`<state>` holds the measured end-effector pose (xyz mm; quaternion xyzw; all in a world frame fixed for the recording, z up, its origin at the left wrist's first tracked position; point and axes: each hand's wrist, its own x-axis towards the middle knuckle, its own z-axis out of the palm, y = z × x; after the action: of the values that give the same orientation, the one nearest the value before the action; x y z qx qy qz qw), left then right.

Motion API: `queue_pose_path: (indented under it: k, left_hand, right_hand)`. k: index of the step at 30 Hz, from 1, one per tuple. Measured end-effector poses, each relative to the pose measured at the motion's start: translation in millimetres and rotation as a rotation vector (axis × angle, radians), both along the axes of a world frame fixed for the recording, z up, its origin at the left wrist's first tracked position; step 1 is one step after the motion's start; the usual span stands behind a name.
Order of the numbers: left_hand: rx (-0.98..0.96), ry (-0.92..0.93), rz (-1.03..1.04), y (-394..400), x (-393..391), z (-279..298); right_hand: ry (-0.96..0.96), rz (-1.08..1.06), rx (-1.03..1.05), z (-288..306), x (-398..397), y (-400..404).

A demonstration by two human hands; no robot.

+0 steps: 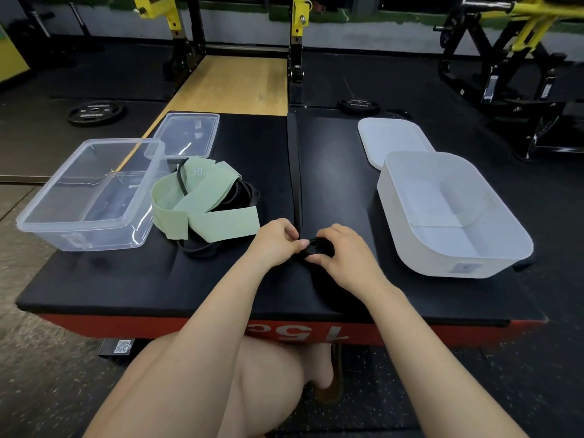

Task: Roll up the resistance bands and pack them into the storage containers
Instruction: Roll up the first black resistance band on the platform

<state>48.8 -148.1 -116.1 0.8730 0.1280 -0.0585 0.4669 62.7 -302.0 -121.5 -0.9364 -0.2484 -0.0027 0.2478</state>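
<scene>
Both hands grip the black resistance band (pixel 319 246) at the worktop's (pixel 126 279) near centre: left hand (pixel 278 240) pinches the strap, right hand (pixel 339 252) curls round the coil. Keep tension even; wind tight before packing into the white container (pixel 458 267).

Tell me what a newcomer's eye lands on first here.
Two bare hands, left hand and right hand, winding a black rubber band at the padded black platform's near centre. Left of them, a loose pale green band lies beside a clear plastic tub; a white tub sits right.
</scene>
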Motion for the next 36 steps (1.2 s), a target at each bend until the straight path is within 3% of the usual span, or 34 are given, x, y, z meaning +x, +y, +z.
queue_pose_path:
  k: [16, 20, 27, 36]
  left_hand:
    - [-0.068, -0.025, 0.02, -8, -1, -1]
    - [-0.048, -0.024, 0.022, -9, 3, -3]
    - [0.006, -0.025, 0.034, -10, 2, -2]
    - [-0.082, -0.003, 0.067, -11, 1, -2]
  right_hand:
    - [0.132, 0.253, -0.021, 13, 20, -19]
    - [0.159, 0.127, -0.051, 9, 10, -14]
    - [0.049, -0.254, 0.085, -9, -22, 3]
    - [-0.021, -0.192, 0.106, -10, -17, 8]
